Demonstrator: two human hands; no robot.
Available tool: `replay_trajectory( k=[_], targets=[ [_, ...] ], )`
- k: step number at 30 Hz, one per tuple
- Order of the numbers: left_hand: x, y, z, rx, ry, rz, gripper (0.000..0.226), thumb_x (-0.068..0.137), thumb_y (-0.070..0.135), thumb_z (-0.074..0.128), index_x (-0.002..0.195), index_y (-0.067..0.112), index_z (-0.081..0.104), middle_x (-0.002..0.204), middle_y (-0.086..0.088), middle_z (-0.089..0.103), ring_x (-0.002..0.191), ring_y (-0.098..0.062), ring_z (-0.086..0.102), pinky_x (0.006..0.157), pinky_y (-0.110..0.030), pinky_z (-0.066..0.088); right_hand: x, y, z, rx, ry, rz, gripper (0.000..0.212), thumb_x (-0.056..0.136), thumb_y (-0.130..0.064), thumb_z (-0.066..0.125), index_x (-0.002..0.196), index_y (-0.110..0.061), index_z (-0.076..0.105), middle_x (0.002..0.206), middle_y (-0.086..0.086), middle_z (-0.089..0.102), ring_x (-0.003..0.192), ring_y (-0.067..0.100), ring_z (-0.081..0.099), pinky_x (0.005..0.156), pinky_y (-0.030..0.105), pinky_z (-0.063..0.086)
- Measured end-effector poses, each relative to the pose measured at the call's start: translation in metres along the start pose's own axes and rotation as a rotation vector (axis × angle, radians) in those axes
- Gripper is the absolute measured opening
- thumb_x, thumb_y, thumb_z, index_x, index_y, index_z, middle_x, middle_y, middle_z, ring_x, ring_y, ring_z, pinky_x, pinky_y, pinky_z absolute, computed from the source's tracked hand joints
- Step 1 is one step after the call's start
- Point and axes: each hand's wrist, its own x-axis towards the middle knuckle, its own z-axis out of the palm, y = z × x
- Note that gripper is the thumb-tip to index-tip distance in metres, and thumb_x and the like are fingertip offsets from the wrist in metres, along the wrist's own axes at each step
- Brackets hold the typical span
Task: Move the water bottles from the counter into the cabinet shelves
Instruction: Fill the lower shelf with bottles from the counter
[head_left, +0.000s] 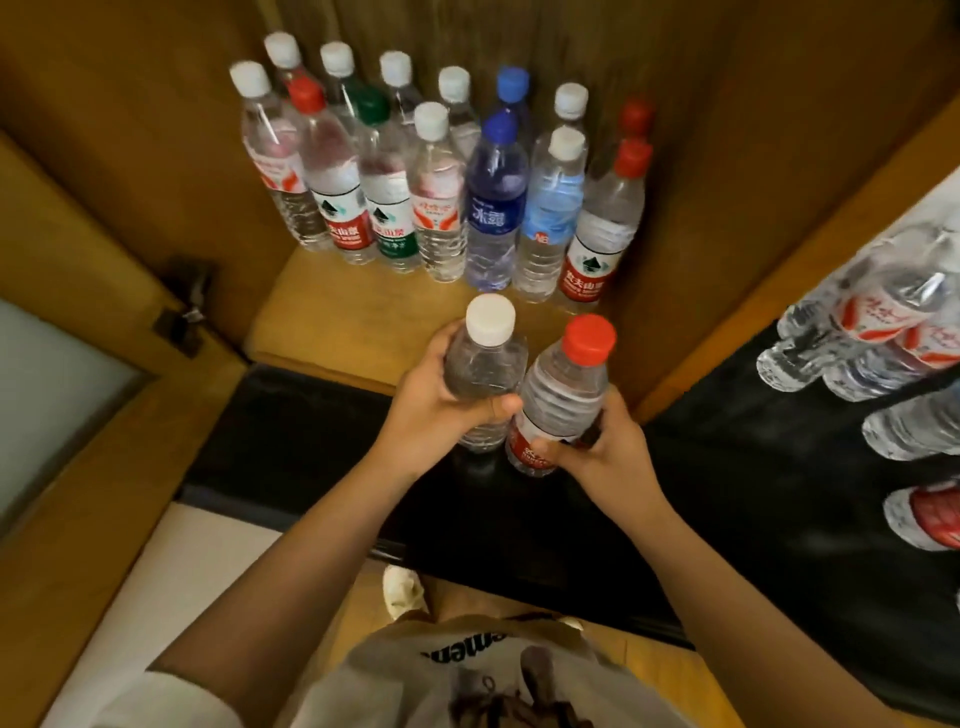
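Bottles like these feel full and fairly heavy for their size, I judge, with thin ribbed plastic that gives a little under a squeeze and can be slick if damp, so the mid-body or the label band is the place to take hold, not the cap. I carry one in each hand, just in front of the cabinet shelf (332, 312) and above the dark surface (753, 493). My left hand (431, 410) wraps the white-capped bottle (485, 374) around its middle, thumb across the front and fingers (441, 338) curled behind it. My right hand (608, 441) grips the red-capped bottle (563, 395) low, on its red label, thumb in front. Both bottles are upright, tilted slightly apart, and their bodies touch or nearly touch. Rows of shelved bottles (441, 197) already stand at the back of the shelf, leaving bare wood in front. More bottles (872, 332) wait on the surface to my right.
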Motion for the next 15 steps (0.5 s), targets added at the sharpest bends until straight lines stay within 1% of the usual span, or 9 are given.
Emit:
replay_trajectory(
  k=[2, 3, 4, 6, 7, 8, 10, 12, 15],
  targets=[
    [0.012, 0.0, -0.025, -0.025, 0.032, 0.005, 0.094, 0.063, 0.003, 0.077, 0.141, 0.012, 0.026, 0.122, 0.01, 0.054, 0.112, -0.001, 0.055, 0.095, -0.013, 0.044, 0.021, -0.011, 0.022, 0.011, -0.016, -0.013, 0.07, 0.065, -0.032, 0.08, 0.113, -0.055, 0.036, 0.106, -0.048, 0.049, 0.104, -0.024, 0.046, 0.085, 0.001, 0.04],
    [0.018, -0.002, -0.038, -0.038, 0.051, 0.01, 0.094, 0.065, -0.001, 0.074, 0.142, 0.009, 0.021, 0.121, 0.012, 0.052, 0.108, 0.004, 0.054, 0.094, -0.011, 0.044, 0.032, -0.016, 0.034, 0.031, -0.021, -0.01, 0.07, 0.066, -0.029, 0.081, 0.116, -0.051, 0.037, 0.107, -0.045, 0.05, 0.105, -0.022, 0.047, 0.086, 0.004, 0.041],
    [0.024, -0.004, -0.051, -0.048, 0.073, 0.014, 0.093, 0.067, -0.004, 0.072, 0.141, 0.008, 0.018, 0.121, 0.013, 0.049, 0.108, 0.005, 0.053, 0.094, -0.011, 0.044, 0.043, -0.02, 0.045, 0.058, -0.019, -0.004, 0.07, 0.066, -0.025, 0.081, 0.12, -0.042, 0.04, 0.108, -0.04, 0.053, 0.106, -0.019, 0.049, 0.088, 0.007, 0.042],
    [0.036, -0.009, -0.075, -0.048, 0.117, 0.028, 0.087, 0.069, -0.003, 0.073, 0.137, 0.01, 0.02, 0.128, 0.005, 0.045, 0.116, -0.005, 0.05, 0.1, -0.02, 0.042, 0.063, -0.027, 0.067, 0.097, 0.002, -0.005, 0.072, 0.065, -0.018, 0.081, 0.125, -0.028, 0.042, 0.108, -0.031, 0.056, 0.105, -0.016, 0.052, 0.089, 0.009, 0.044],
    [0.041, -0.011, -0.085, -0.043, 0.13, 0.033, 0.084, 0.069, -0.001, 0.074, 0.133, 0.013, 0.023, 0.13, 0.002, 0.043, 0.12, -0.011, 0.048, 0.102, -0.025, 0.041, 0.071, -0.03, 0.076, 0.106, 0.01, -0.003, 0.072, 0.065, -0.016, 0.082, 0.124, -0.026, 0.042, 0.108, -0.028, 0.057, 0.104, -0.016, 0.053, 0.088, 0.01, 0.044],
    [0.048, -0.012, -0.096, -0.037, 0.134, 0.039, 0.081, 0.068, 0.001, 0.076, 0.129, 0.015, 0.025, 0.129, 0.002, 0.043, 0.121, -0.012, 0.048, 0.102, -0.026, 0.041, 0.08, -0.034, 0.086, 0.115, 0.017, 0.004, 0.071, 0.064, -0.015, 0.081, 0.122, -0.027, 0.042, 0.109, -0.025, 0.057, 0.104, -0.013, 0.054, 0.089, 0.013, 0.044],
    [0.061, -0.014, -0.116, -0.016, 0.127, 0.048, 0.081, 0.064, 0.008, 0.081, 0.124, 0.019, 0.027, 0.121, 0.009, 0.047, 0.113, -0.006, 0.051, 0.097, -0.021, 0.044, 0.094, -0.039, 0.103, 0.129, 0.038, 0.015, 0.07, 0.065, -0.014, 0.081, 0.12, -0.031, 0.041, 0.112, -0.022, 0.056, 0.107, -0.005, 0.054, 0.094, 0.022, 0.043],
    [0.073, -0.013, -0.131, 0.003, 0.124, 0.047, 0.081, 0.059, 0.015, 0.08, 0.121, 0.021, 0.027, 0.116, 0.014, 0.047, 0.107, -0.001, 0.052, 0.094, -0.019, 0.045, 0.104, -0.041, 0.117, 0.133, 0.071, 0.016, 0.069, 0.064, -0.011, 0.081, 0.114, -0.038, 0.041, 0.111, -0.023, 0.056, 0.106, -0.007, 0.054, 0.094, 0.022, 0.042],
    [0.09, -0.013, -0.151, 0.008, 0.109, 0.057, 0.08, 0.059, 0.019, 0.078, 0.121, 0.024, 0.028, 0.119, 0.009, 0.048, 0.106, 0.002, 0.052, 0.094, -0.019, 0.044, 0.117, -0.042, 0.133, 0.152, 0.103, 0.035, 0.069, 0.064, -0.007, 0.081, 0.11, -0.042, 0.043, 0.112, -0.024, 0.056, 0.104, -0.009, 0.054, 0.094, 0.026, 0.044]
  ],
)
